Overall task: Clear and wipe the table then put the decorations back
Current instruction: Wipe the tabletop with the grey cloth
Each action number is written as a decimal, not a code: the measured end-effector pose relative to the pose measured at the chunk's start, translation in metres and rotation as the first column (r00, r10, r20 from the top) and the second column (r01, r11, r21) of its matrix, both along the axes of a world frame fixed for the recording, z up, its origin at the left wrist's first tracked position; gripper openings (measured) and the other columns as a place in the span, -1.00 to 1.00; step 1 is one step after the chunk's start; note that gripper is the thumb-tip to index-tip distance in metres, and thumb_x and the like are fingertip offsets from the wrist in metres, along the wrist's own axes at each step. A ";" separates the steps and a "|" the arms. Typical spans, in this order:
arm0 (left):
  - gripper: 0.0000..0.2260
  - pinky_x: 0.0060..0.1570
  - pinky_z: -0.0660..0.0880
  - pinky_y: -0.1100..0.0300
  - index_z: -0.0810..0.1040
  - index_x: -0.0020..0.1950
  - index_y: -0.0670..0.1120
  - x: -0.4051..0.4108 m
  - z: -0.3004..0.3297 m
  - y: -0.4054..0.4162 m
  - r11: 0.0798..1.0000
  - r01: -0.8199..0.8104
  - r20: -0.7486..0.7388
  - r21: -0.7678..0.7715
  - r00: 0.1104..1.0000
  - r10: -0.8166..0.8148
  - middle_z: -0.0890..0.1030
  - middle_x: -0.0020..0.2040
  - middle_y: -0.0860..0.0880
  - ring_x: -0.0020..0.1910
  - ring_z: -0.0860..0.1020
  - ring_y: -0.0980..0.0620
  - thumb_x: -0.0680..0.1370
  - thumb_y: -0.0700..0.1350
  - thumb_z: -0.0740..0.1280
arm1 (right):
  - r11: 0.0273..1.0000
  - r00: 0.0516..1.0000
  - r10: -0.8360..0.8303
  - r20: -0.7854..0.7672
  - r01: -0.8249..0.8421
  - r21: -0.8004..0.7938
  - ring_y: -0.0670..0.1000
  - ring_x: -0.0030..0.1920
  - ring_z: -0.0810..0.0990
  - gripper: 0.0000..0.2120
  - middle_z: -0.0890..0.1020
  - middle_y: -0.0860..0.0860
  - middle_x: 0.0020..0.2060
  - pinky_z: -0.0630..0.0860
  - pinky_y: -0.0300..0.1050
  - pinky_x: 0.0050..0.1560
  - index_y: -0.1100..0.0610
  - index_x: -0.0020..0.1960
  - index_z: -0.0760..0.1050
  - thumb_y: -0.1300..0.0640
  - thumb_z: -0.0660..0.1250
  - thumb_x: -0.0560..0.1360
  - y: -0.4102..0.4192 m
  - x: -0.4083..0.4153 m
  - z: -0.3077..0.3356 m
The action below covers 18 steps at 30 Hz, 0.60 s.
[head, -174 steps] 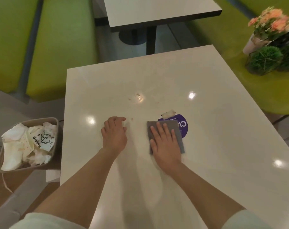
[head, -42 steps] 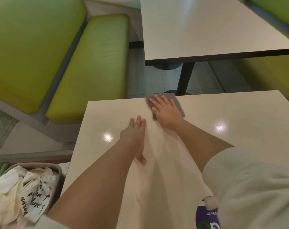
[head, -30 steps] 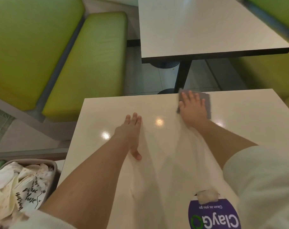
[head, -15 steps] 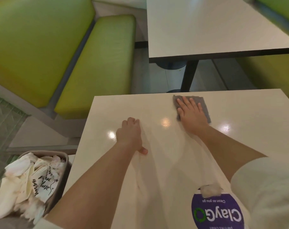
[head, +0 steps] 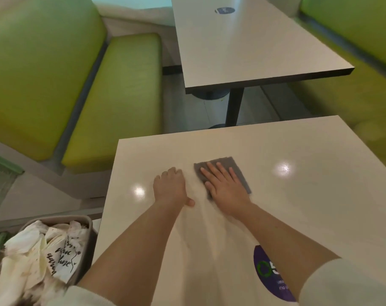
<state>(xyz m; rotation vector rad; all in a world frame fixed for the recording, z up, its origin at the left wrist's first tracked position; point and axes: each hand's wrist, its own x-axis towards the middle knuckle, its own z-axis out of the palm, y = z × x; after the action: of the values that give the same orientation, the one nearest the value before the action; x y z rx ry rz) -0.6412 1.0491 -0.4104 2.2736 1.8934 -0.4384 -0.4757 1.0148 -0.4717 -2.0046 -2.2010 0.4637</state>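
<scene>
My right hand [head: 226,186] lies flat, fingers spread, pressing a grey cloth [head: 229,164] onto the pale table [head: 309,206], a little back from its far edge. My left hand [head: 171,187] rests just left of the cloth with its fingers curled under and the thumb out, holding nothing. A round purple sticker [head: 269,274] on the table shows partly from under my right forearm. No decorations are in view.
A bin [head: 89,219] full of crumpled paper wrappers [head: 44,257] stands at the table's left near corner. Green bench seats [head: 117,98] run along the left and right. A second table [head: 242,45] on a black post [head: 234,107] stands beyond.
My right hand has drawn the cloth back from the far edge toward me and slightly left. The left hand stays curled beside it. The view has tilted so the sticker is mostly covered.
</scene>
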 end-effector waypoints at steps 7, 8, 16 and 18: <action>-0.44 0.25 0.39 0.06 0.36 0.44 0.02 -0.040 -0.007 -0.022 0.996 -0.022 0.389 -0.082 0.920 0.052 0.35 0.40 0.03 0.39 0.30 0.00 0.52 0.24 0.32 | 0.950 0.949 -0.311 0.046 0.312 -0.012 -0.02 0.57 -0.19 -0.52 -0.11 -0.10 0.58 -0.26 0.05 0.54 -0.12 0.59 -0.12 -0.05 -0.16 0.68 -0.003 0.013 0.002; -0.50 0.26 0.39 0.06 0.40 0.42 0.04 -0.049 -0.006 -0.022 0.994 -0.030 0.452 -0.108 0.889 0.076 0.39 0.40 0.06 0.39 0.33 0.03 0.54 0.22 0.29 | 0.941 0.940 -0.338 0.042 0.338 -0.005 -0.01 0.57 -0.19 -0.52 -0.12 -0.09 0.58 -0.25 0.06 0.54 -0.11 0.59 -0.12 -0.05 -0.16 0.68 -0.005 0.002 0.001; -0.76 -0.15 0.44 0.13 0.55 0.07 0.11 -0.128 0.001 -0.016 0.893 -0.450 0.596 -0.004 0.716 0.364 0.63 -0.05 0.14 -0.10 0.55 0.05 0.66 0.03 0.09 | 0.933 0.934 -0.351 -0.062 0.355 0.061 -0.02 0.58 -0.09 -0.48 0.04 -0.04 0.58 -0.25 -0.06 0.52 0.03 0.57 0.12 0.02 -0.25 0.65 -0.013 -0.063 -0.005; -0.75 -0.17 0.41 0.13 0.54 0.15 0.11 -0.150 0.000 -0.010 0.858 -0.513 0.617 -0.003 0.674 0.405 0.60 0.01 0.11 -0.06 0.52 0.05 0.65 -0.11 0.09 | 0.896 0.866 -0.411 -0.283 0.441 0.049 -0.04 0.57 0.00 -0.58 0.17 -0.02 0.55 -0.21 -0.09 0.53 0.07 0.52 0.26 0.13 -0.10 0.70 -0.001 -0.060 -0.001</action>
<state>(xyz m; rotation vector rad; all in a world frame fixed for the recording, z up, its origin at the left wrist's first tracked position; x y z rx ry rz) -0.7916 1.0392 -0.4103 1.5982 2.0670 0.4892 -0.5356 1.0137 -0.4725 -2.1374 -1.5296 0.5008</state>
